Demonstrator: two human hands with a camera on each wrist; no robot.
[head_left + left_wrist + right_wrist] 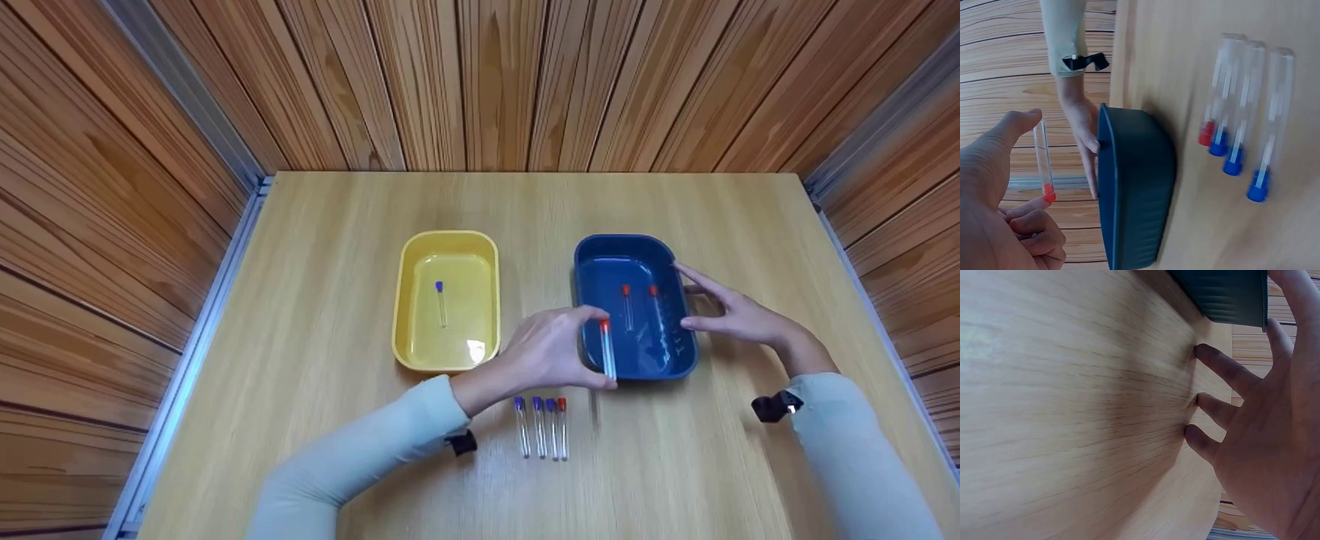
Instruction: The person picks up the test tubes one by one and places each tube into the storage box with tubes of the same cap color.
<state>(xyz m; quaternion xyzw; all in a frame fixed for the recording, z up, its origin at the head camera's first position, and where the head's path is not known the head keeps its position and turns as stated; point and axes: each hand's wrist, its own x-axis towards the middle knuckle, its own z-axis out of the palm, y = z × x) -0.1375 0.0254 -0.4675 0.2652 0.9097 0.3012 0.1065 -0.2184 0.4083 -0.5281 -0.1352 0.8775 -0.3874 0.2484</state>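
Observation:
My left hand pinches a test tube with a red cap by its two ends, thumb at the clear end and a finger at the cap. It holds the tube above the near left part of the blue tray. Two red-capped tubes lie inside that tray. At the tray's right side is my right hand, fingers spread, with thumb and index finger at the rim. In the right wrist view its other fingertips touch the tabletop.
A yellow tray with one purple-capped tube stands to the left. In front of the trays, several tubes lie in a row on the table, purple-capped ones and a red-capped one at the right end. Wood-panelled walls enclose the table.

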